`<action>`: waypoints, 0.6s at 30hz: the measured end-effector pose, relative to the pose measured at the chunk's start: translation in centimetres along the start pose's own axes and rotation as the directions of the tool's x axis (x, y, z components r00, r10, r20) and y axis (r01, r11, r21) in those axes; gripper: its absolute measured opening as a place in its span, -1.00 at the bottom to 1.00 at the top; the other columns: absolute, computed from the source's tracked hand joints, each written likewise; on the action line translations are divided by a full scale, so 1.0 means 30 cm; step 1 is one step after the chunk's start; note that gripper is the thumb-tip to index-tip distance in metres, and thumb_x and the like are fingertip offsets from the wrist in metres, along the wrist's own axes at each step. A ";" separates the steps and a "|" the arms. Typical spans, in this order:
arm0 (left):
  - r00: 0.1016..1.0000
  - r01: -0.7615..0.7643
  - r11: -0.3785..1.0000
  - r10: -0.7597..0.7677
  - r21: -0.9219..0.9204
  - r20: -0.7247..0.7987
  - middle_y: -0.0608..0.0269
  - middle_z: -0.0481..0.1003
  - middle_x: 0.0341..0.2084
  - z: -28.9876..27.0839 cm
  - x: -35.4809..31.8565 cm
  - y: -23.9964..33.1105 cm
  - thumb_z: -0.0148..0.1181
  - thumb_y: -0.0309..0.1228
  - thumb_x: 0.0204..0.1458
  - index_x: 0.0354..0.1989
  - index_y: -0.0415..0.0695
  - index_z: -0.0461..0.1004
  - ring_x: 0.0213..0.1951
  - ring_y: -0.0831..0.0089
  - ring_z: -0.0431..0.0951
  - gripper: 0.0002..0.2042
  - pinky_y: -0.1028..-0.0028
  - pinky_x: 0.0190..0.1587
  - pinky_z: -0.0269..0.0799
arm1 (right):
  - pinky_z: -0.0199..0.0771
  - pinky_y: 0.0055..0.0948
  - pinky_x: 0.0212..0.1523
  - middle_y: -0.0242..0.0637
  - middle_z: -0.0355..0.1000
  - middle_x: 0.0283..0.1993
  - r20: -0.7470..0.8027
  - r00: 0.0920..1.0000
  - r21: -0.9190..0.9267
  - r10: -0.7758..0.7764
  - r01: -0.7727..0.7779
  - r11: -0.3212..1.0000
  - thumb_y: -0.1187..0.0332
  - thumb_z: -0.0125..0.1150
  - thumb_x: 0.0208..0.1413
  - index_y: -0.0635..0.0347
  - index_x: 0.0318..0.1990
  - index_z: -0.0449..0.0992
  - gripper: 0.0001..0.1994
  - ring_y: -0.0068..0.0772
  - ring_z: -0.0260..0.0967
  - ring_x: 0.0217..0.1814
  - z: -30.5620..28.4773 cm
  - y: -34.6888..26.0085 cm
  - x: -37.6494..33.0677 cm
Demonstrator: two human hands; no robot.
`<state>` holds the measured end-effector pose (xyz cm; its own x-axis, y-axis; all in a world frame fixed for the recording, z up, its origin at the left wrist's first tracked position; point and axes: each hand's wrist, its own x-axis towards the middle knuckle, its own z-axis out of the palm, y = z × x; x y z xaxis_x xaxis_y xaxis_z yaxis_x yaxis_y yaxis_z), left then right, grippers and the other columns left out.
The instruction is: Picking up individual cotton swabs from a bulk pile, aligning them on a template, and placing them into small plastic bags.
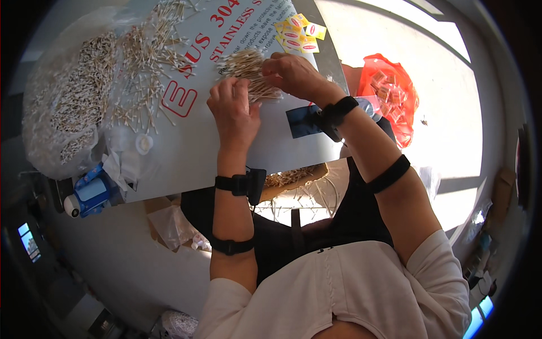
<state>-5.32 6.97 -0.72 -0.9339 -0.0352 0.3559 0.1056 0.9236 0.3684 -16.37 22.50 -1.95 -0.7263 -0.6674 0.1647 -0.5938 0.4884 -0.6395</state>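
A bundle of cotton swabs (244,63) lies on the grey steel-topped table (192,147), with more swabs (264,89) in a layer nearer to me. My left hand (234,110) is at the left end of the nearer swabs, its fingers curled and closed against them. From the right, my right hand (296,76) reaches over their other end, thumb and fingers bent together on the swab tips. The fingertips of both hands are partly hidden among the swabs.
Loose swabs (149,56) spread leftward beside a big clear bag (82,96) full of them. Yellow-and-white labels (299,34) lie at the far right edge. A red bag (389,93) of small packs stands right of the table; a box of swabs (293,179) sits below its near edge.
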 end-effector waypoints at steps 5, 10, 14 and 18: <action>0.997 -0.066 0.998 0.066 -0.002 0.041 0.26 0.39 -0.14 0.028 -0.016 0.025 0.42 -0.50 -0.26 -0.19 -0.07 0.49 0.02 0.18 0.33 -0.62 0.17 0.01 0.25 | 0.45 -0.15 -0.18 -0.18 0.47 -0.33 -0.026 0.996 -0.038 -0.081 0.080 0.996 0.37 0.22 -0.01 0.14 -0.36 0.56 -0.91 -0.03 0.47 -0.20 0.004 0.004 -0.012; 0.998 -0.055 0.998 0.054 0.014 0.023 0.27 0.40 -0.19 0.060 -0.070 0.009 0.32 -0.49 -0.12 -0.29 -0.08 0.48 -0.03 0.18 0.34 -0.80 0.18 -0.02 0.25 | 0.46 -0.15 -0.20 -0.17 0.45 -0.31 -0.024 0.997 -0.149 -0.071 0.067 0.987 0.39 0.25 0.01 0.18 -0.34 0.54 -0.91 -0.02 0.46 -0.22 0.008 0.011 0.003; 0.998 -0.062 0.998 0.062 0.001 -0.007 0.27 0.40 -0.20 0.061 -0.089 0.016 0.29 -0.47 -0.10 -0.29 -0.07 0.47 -0.04 0.18 0.35 -0.82 0.19 -0.02 0.24 | 0.45 -0.16 -0.21 -0.16 0.43 -0.30 -0.081 0.995 -0.156 -0.059 0.046 0.987 0.38 0.29 0.03 0.17 -0.31 0.53 -0.89 -0.02 0.45 -0.22 0.022 0.016 0.014; 0.996 -0.078 0.997 0.079 -0.010 0.041 0.26 0.41 -0.18 0.052 -0.105 0.039 0.29 -0.47 -0.11 -0.25 -0.07 0.47 -0.03 0.18 0.35 -0.78 0.18 0.00 0.23 | 0.45 -0.18 -0.20 -0.15 0.43 -0.28 -0.133 0.987 -0.207 -0.094 0.065 0.976 0.37 0.32 0.01 0.17 -0.31 0.53 -0.86 -0.04 0.46 -0.21 0.018 0.018 0.007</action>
<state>-2.78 8.74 -2.75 -0.9360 0.0534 0.3479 0.1817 0.9198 0.3477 -16.66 22.32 -2.65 -0.7066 -0.6297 0.3227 -0.6988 0.5494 -0.4581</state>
